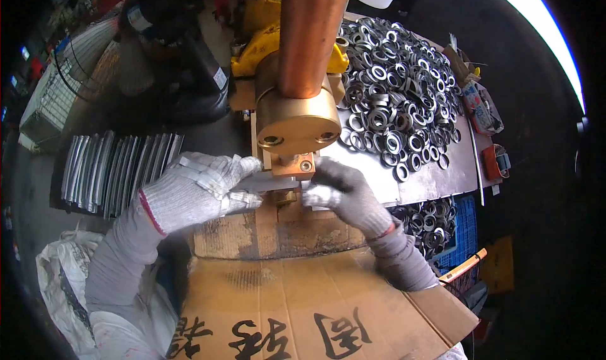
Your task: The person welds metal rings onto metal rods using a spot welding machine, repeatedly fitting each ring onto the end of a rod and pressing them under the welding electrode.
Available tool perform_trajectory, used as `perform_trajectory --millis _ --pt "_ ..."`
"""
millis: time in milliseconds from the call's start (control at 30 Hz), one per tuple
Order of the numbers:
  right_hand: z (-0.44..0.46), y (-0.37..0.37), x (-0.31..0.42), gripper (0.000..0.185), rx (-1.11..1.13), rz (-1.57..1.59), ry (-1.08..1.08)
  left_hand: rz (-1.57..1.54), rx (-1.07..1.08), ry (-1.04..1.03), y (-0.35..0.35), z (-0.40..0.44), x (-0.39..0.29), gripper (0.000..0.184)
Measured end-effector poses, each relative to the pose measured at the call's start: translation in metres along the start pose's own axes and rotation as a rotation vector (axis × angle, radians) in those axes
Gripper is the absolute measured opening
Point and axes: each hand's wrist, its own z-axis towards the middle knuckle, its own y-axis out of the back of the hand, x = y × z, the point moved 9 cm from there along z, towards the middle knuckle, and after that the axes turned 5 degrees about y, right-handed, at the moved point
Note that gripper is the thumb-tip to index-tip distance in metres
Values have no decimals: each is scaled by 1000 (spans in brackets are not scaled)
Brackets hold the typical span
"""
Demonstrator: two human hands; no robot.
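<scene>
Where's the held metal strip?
Centre of head view: the held metal strip is in the left hand, its right end just below the copper-coloured block.

Right of the fingers (247, 200) stands a pale counter (439, 182); farther right and beyond, a bright band of light (554, 32); well left, grey floor (33, 177).

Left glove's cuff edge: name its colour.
The cuff edge is purplish red, best seen in the head view.

The left hand (197, 186) partly hides the metal strip (270, 183).
</scene>
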Motion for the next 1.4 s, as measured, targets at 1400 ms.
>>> perform_trajectory --millis 1400 --pt "8 -6 26 71 33 -189 81 -61 203 70 7 10 8 70"
